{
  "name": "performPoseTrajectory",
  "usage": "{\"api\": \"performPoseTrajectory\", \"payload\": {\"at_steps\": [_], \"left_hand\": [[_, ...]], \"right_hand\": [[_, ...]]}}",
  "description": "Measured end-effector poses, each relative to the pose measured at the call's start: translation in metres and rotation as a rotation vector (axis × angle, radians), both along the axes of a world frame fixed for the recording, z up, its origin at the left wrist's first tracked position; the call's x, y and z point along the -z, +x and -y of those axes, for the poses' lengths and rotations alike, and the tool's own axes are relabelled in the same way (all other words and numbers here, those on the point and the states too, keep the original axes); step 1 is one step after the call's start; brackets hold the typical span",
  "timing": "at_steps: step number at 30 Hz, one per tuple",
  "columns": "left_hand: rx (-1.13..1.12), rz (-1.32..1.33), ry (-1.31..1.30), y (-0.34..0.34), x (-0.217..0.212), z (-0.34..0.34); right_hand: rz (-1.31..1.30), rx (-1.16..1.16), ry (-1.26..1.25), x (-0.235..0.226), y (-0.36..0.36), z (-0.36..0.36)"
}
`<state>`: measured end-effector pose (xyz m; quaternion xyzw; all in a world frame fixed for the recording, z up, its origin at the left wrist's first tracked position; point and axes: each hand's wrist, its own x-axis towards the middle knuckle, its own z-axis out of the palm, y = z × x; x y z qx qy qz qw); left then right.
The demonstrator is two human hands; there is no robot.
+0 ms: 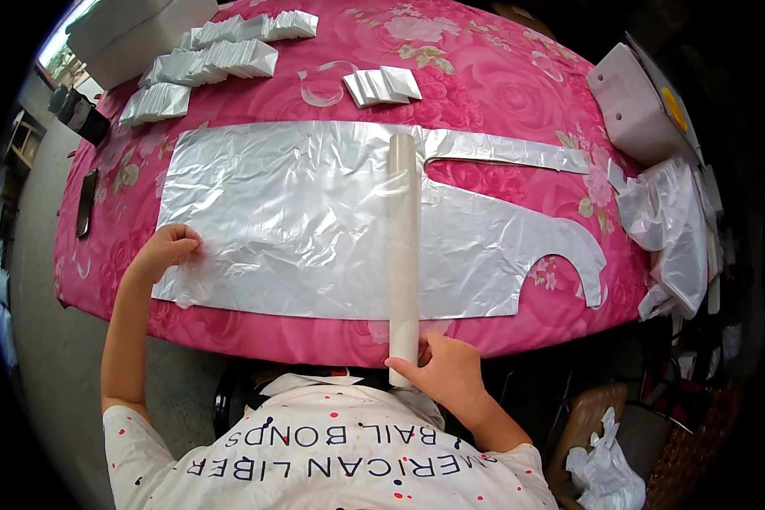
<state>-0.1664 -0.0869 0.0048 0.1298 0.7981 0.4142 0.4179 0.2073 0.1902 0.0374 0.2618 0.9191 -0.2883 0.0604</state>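
Note:
A thin silvery-white plastic apron (272, 204) lies spread flat across the table, its cut-out neck and strap end to the right. A long pale tube (402, 246) rests across it from far to near, its near end reaching past the table edge. My right hand (447, 367) is closed around that near end, thumb on top. At the left edge of the apron, my left hand (168, 252) pinches the thin film between thumb and fingers. The film bunches slightly beside the fingertips.
Rows of folded silvery packets (212, 61) lie at the far left, with a smaller stack (382, 87) at the far middle. A dark bottle (80, 115) and a phone (86, 204) are on the left. A white box (636, 104) and crumpled plastic (670, 229) sit on the right.

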Motion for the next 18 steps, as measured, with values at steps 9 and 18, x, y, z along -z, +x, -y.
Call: {"api": "performPoseTrajectory", "payload": {"at_steps": [9, 18], "left_hand": [[0.272, -1.102, 0.213, 0.081, -0.034, -0.100], [0.574, -0.992, 0.382, 0.185, 0.039, -0.205]], "right_hand": [[0.131, 0.148, -0.248, 0.010, -0.002, 0.003], [0.202, 0.142, -0.251, 0.006, 0.003, 0.001]]}}
